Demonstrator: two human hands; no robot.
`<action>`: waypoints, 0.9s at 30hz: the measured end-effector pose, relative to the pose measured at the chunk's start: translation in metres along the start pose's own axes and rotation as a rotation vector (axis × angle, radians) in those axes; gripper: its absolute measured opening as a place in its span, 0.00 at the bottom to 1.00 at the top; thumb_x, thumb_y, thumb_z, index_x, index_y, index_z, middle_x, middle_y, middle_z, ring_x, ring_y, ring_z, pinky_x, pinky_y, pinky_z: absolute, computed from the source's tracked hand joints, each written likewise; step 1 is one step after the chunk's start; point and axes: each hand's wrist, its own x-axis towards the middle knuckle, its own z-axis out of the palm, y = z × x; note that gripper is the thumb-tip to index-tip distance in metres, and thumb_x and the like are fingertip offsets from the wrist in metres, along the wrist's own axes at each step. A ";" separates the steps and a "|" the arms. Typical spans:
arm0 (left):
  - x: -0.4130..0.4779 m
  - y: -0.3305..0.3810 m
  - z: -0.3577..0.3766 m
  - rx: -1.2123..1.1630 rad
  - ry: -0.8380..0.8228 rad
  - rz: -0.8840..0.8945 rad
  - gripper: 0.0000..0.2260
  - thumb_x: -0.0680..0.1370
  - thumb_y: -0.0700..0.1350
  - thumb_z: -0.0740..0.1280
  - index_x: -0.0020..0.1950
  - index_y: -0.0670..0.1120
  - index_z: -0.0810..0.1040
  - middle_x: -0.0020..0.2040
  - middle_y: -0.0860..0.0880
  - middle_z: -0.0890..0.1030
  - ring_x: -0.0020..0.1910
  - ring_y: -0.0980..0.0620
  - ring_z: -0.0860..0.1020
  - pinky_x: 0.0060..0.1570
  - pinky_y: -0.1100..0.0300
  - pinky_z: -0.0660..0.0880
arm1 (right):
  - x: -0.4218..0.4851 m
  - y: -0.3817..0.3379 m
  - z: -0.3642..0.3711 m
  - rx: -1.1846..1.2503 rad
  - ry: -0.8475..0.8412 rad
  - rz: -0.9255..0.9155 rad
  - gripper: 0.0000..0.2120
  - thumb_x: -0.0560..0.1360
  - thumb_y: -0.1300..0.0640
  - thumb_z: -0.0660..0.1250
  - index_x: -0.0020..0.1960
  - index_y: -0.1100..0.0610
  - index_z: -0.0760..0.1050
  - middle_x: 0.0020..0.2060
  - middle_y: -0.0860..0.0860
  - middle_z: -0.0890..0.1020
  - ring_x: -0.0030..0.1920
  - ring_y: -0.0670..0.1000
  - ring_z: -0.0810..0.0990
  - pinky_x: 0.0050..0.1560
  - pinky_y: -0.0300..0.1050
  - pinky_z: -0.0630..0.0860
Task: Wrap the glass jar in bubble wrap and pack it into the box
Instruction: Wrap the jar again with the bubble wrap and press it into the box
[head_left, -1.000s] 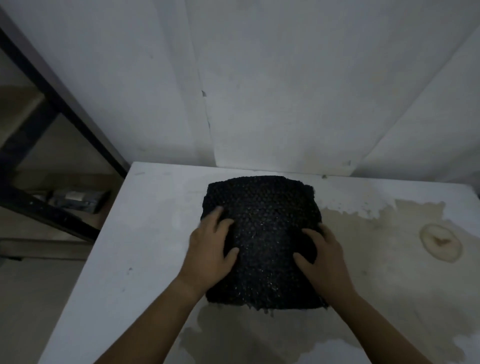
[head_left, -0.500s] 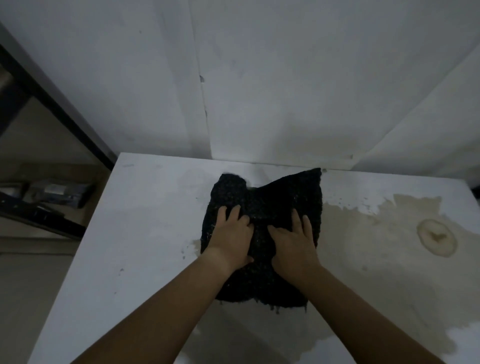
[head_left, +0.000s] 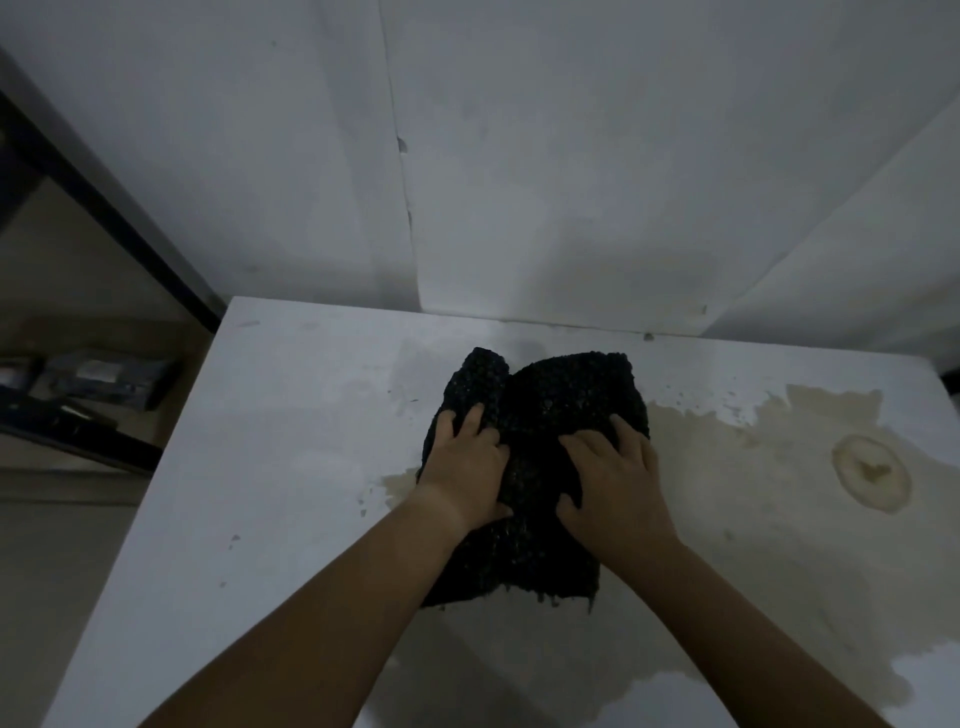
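Both bare forearms reach forward and converge toward the middle. The left hand (head_left: 467, 467) lies palm down, fingers curled and spread; the right hand (head_left: 613, 478) lies beside it, palm down, fingers bent. In the dim light, both seem to be pressing rather than gripping.

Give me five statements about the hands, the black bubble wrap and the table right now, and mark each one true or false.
1. Both hands press on the black bubble wrap. True: the left hand and the right hand both rest on it.
2. The wrap lies perfectly flat. False: its far edges are lifted and bunched inward.
3. A cardboard box stands on the table. False: no box shows in this view.
4. The tabletop's white coating has worn away right of the wrap, with a round stain there. True.
5. The glass jar stands bare beside the wrap. False: no bare jar is visible.
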 end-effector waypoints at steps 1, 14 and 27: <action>0.000 0.000 -0.001 0.005 0.001 0.004 0.32 0.72 0.63 0.68 0.71 0.47 0.71 0.68 0.47 0.71 0.78 0.42 0.48 0.73 0.39 0.42 | 0.000 0.000 0.002 -0.047 -0.008 -0.010 0.26 0.61 0.54 0.74 0.59 0.54 0.80 0.57 0.52 0.80 0.66 0.66 0.71 0.65 0.64 0.67; -0.018 -0.005 0.015 -0.123 0.198 0.034 0.32 0.76 0.61 0.64 0.76 0.48 0.64 0.69 0.50 0.74 0.79 0.45 0.47 0.73 0.43 0.39 | 0.030 -0.031 0.008 -0.200 -0.412 0.072 0.31 0.74 0.45 0.65 0.74 0.51 0.63 0.69 0.52 0.72 0.77 0.65 0.39 0.72 0.67 0.32; -0.028 -0.014 0.011 -0.267 0.100 -0.149 0.36 0.69 0.58 0.73 0.74 0.54 0.64 0.76 0.45 0.53 0.73 0.44 0.56 0.66 0.47 0.64 | -0.006 0.002 -0.034 0.118 -0.050 -0.133 0.17 0.70 0.54 0.72 0.59 0.47 0.79 0.56 0.45 0.83 0.74 0.63 0.60 0.73 0.61 0.53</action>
